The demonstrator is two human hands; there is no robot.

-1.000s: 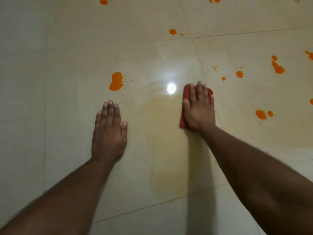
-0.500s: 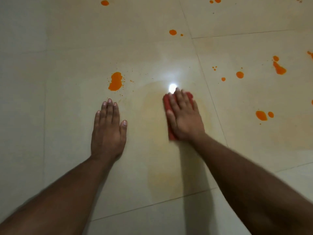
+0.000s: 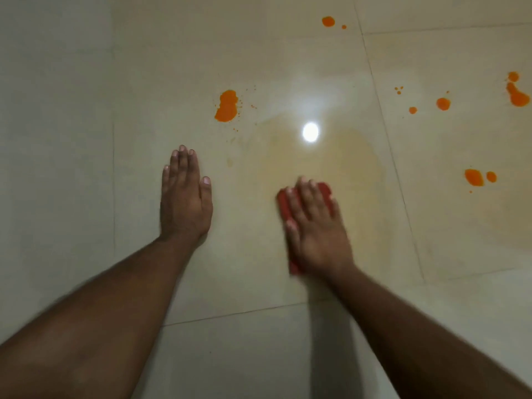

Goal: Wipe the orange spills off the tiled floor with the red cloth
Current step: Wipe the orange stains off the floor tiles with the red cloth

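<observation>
My right hand (image 3: pixel 315 227) lies flat on the red cloth (image 3: pixel 285 204), pressing it onto the cream tiled floor (image 3: pixel 259 53); most of the cloth is hidden under the palm. My left hand (image 3: pixel 184 197) rests flat on the tile to the left, fingers together, holding nothing. An orange spill (image 3: pixel 226 106) with fine specks sits ahead of the left hand. A pale orange smear (image 3: pixel 345 162) spreads around and beyond the cloth. More orange blobs lie at the right (image 3: pixel 474 177), far right (image 3: pixel 518 93) and top (image 3: pixel 328 21).
A bright light reflection (image 3: pixel 310 131) shines on the glossy tile just beyond the cloth. Grout lines (image 3: pixel 385 133) run diagonally to the right and across below the hands. Small orange drops (image 3: pixel 442 103) dot the right tile.
My right hand has dragged the red cloth leftward and then back towards me across the smeared patch. The left hand has stayed planted. The view has shifted slightly.
</observation>
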